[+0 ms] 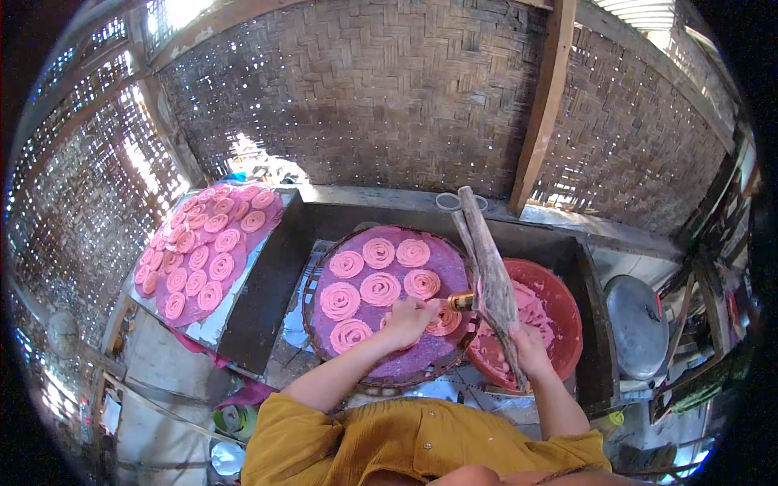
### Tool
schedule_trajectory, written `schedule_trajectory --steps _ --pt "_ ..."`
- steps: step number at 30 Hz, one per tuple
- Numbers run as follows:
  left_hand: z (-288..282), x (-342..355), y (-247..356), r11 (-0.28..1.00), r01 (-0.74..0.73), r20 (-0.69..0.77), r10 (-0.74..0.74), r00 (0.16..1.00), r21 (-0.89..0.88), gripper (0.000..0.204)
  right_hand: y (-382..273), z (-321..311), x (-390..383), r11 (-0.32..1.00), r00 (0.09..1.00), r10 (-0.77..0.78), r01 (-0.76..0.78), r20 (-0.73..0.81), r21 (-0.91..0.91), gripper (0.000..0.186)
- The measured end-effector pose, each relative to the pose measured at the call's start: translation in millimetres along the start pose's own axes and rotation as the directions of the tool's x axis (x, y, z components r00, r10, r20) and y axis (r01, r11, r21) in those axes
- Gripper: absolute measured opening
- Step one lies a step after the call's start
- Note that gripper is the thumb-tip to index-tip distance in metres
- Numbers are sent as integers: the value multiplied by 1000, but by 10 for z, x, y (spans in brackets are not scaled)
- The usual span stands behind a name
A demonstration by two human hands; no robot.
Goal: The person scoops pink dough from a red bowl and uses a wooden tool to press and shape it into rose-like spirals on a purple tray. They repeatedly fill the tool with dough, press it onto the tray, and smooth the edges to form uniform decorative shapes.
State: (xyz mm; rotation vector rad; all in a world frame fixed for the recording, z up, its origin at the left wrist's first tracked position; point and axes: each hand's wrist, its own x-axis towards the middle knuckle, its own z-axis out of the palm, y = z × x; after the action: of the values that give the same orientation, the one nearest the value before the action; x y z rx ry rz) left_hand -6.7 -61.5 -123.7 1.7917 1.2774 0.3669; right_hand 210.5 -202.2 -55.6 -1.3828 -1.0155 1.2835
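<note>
A long, weathered wooden press (496, 293) with a forked top leans over the tray's right side, and a short brass nozzle (460, 301) sticks out of its left side. My right hand (531, 352) is wrapped around the press's lower part. Beside the nozzle, my left hand (409, 321) has its fingers curled around a strand of pink dough (436, 305). Below them a dough spiral (444, 322) is partly hidden by my hand. Several other pink spirals (380, 288) lie on the purple cloth (397, 371) covering a round woven tray (309, 312).
A red basin (559, 283) of pink dough stands on the right, inside a dark wooden trough (596, 324). At left, a board (231, 301) holds many spirals on purple cloth. A metal lid (636, 328) sits further right. Woven bamboo walls (389, 105) enclose the back.
</note>
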Motion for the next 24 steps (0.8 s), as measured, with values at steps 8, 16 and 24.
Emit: schedule_trajectory --steps 8,16,24 --pt "-26 -261 173 946 -224 38 222 974 234 50 159 -218 -62 997 998 -51 53 -35 49 40" --pt "25 -484 186 506 -514 161 586 794 693 61 118 -275 -123 993 998 -22 28 -60 111 42" --pt "-61 -536 154 523 -532 191 570 799 666 74 180 -363 -295 977 988 -73 98 -139 187 40"
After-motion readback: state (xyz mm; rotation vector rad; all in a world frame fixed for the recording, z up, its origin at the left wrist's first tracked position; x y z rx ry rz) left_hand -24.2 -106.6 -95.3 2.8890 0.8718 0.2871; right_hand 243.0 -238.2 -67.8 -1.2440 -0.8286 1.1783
